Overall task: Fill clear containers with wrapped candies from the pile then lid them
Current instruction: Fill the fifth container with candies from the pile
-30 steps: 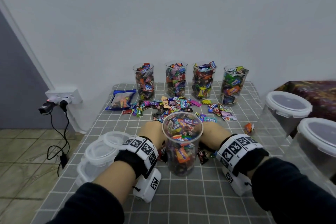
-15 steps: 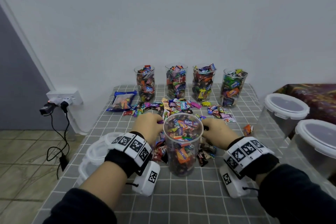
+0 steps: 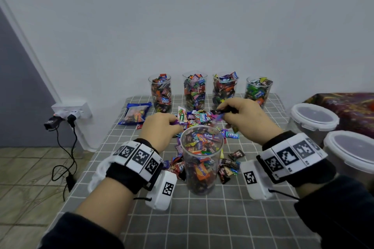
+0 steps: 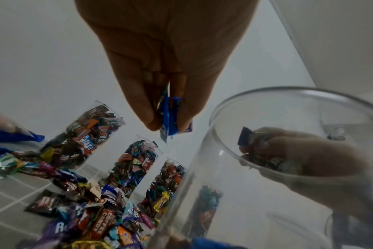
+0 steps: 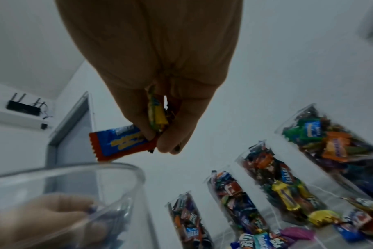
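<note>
Grey checked table (image 3: 202, 220), two big lidded tubs (image 3: 315, 119) at its right edge, four full candy cups (image 3: 195, 92) lined along the wall. Front and centre, the clear cup (image 3: 201, 159) stands nearly full, candy pile (image 3: 199, 118) just behind it. Left hand (image 3: 159, 129) pinches a blue wrapped candy (image 4: 170, 118); right hand (image 3: 245, 116) clutches several, a blue-and-orange candy (image 5: 119, 143) sticking out above the rim.

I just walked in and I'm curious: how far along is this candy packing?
Four cups by the wall are filled but unlidded. The near cup is nearly full; the left hand and right hand each pinch candies above it. Loose candies remain, and no cup is lidded yet.
</note>
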A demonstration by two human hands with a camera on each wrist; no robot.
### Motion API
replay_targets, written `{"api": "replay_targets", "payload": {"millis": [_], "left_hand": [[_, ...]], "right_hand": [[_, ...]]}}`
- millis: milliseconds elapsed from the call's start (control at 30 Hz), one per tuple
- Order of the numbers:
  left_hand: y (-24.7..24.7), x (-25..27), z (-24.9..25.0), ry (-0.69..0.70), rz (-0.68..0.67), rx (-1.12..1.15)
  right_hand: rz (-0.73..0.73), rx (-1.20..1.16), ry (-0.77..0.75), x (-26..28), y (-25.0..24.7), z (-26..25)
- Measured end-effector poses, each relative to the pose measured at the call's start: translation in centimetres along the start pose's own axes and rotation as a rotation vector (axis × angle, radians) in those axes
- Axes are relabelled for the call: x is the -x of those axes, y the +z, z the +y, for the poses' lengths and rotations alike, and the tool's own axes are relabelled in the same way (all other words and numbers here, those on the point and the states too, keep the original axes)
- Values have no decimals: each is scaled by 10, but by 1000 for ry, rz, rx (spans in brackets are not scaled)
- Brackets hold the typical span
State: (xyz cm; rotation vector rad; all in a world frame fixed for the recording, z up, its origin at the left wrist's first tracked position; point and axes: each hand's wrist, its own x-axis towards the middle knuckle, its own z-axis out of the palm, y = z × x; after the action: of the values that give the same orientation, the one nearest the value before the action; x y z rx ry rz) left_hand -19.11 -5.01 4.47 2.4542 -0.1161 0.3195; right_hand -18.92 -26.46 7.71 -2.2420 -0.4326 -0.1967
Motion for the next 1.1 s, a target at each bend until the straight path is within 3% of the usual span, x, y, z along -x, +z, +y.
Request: {"api": "replay_targets", "payload": {"millis": [233, 467, 667, 833, 933, 1100], "left_hand": [[-3, 3, 2, 14, 19, 13], [-6, 4, 1, -2, 27, 38], [-13, 10, 12, 47, 60, 8], [-20, 15, 27, 103, 48, 7], [-22, 20, 37, 133, 20, -9], [-19, 25, 48, 193, -121, -86]], "right_hand": [[-62, 223, -217, 12, 16, -19], [-113, 204, -293, 17, 27, -19], [-52, 12, -167, 27, 24, -12], [-329, -219, 91, 34, 25, 5], [-412, -337, 125, 39, 34, 15], [-368, -418, 108, 42, 40, 17]]}}
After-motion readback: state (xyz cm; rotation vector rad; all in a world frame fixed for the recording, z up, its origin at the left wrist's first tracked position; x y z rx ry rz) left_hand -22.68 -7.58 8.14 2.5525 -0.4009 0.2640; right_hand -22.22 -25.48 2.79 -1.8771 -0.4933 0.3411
